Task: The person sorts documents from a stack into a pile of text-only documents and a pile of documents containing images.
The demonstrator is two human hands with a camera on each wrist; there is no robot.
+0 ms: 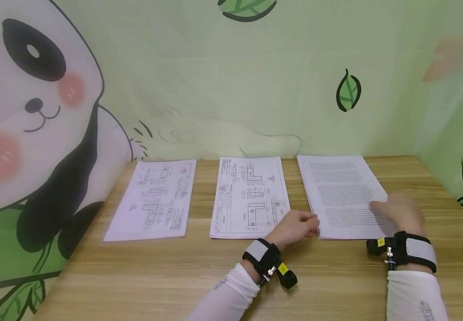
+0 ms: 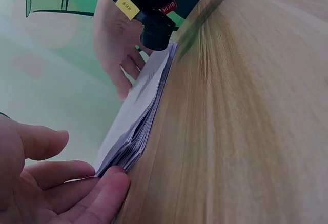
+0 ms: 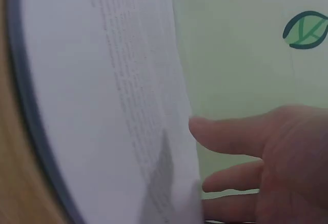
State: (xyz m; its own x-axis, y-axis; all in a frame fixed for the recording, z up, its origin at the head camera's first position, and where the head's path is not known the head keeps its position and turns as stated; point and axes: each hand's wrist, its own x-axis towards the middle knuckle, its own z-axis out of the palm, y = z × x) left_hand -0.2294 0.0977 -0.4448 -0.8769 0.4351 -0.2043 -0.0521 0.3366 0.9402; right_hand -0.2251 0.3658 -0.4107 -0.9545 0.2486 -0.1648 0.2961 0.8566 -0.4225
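Observation:
A stack of text-printed paper (image 1: 337, 191) lies on the right part of the wooden table. My left hand (image 1: 295, 226) is at its lower left corner; in the left wrist view the fingertips (image 2: 115, 180) touch the edges of the sheets, and the thumb stands apart from them. At the right edge of the stack is my right hand (image 1: 404, 214), blurred in the head view. Its thumb (image 3: 205, 130) reaches to the paper's edge in the right wrist view, with the other fingers extended alongside.
Two more paper stacks with technical drawings lie to the left: a middle stack (image 1: 235, 196) beside my left hand and a far-left stack (image 1: 151, 200). Behind the wooden table (image 1: 135, 276) hangs a green backdrop (image 1: 199, 89) with a panda and leaves.

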